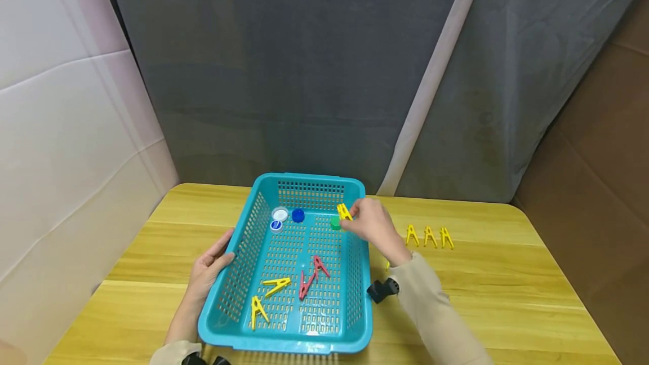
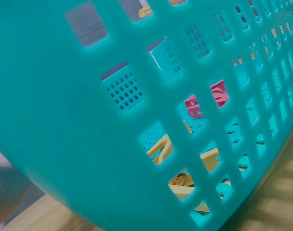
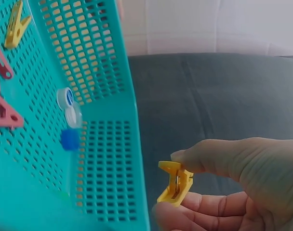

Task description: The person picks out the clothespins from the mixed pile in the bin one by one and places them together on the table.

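A teal plastic basket (image 1: 285,348) stands on the wooden table, and my left hand (image 1: 210,266) grips its left side, thumb at the rim. Over the basket's right side, my right hand (image 1: 374,224) pinches a yellow clothespin (image 1: 344,212) between thumb and fingers; the right wrist view shows the same clothespin (image 3: 176,183) just beside the basket rim. On the basket floor lie two more yellow clothespins (image 1: 276,286), two pink clothespins (image 1: 319,266), a white cap (image 1: 280,214), a blue cap (image 1: 298,216), a blue-and-white cap (image 1: 276,226) and a green cap (image 1: 335,223), partly behind the held clothespin.
Three yellow clothespins (image 1: 429,236) stand in a row on the table (image 1: 507,286) to the right of the basket. Another bit of yellow peeks out by the right sleeve (image 1: 431,297). A dark grey cloth (image 1: 284,72) hangs behind the table.
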Demonstrator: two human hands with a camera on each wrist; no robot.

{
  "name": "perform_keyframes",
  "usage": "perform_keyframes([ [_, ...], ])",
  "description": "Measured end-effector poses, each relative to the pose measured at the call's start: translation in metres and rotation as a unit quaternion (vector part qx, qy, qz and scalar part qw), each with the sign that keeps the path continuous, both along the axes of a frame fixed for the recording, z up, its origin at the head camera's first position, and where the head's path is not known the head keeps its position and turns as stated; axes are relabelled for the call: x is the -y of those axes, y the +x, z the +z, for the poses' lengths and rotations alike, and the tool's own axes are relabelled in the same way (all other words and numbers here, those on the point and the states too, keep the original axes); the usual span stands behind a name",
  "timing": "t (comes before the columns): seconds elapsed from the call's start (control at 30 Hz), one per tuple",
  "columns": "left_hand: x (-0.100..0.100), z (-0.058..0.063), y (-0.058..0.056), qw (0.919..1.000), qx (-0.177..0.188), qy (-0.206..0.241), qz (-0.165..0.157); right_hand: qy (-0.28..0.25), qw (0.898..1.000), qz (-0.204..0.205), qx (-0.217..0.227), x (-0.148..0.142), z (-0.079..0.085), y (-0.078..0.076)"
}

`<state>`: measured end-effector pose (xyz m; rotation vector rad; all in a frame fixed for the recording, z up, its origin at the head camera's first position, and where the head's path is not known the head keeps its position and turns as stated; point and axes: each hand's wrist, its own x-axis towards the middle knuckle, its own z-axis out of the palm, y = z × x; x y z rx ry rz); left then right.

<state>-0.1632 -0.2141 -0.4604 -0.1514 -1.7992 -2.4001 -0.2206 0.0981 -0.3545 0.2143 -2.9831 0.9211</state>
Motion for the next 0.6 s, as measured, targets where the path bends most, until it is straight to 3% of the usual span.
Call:
perform_keyframes([
  [0.3,0.0,0.0,0.0,1.0,0.005,0.0,-0.001,-0.018,0.999,-0.034,-0.015,-0.034,0.003,0.01],
  [0.6,0.0,0.0,-0.001,0.9998,0.017,-0.009,0.001,-0.009,0.998,-0.065,-0.01,-0.068,-0.008,0.019],
])
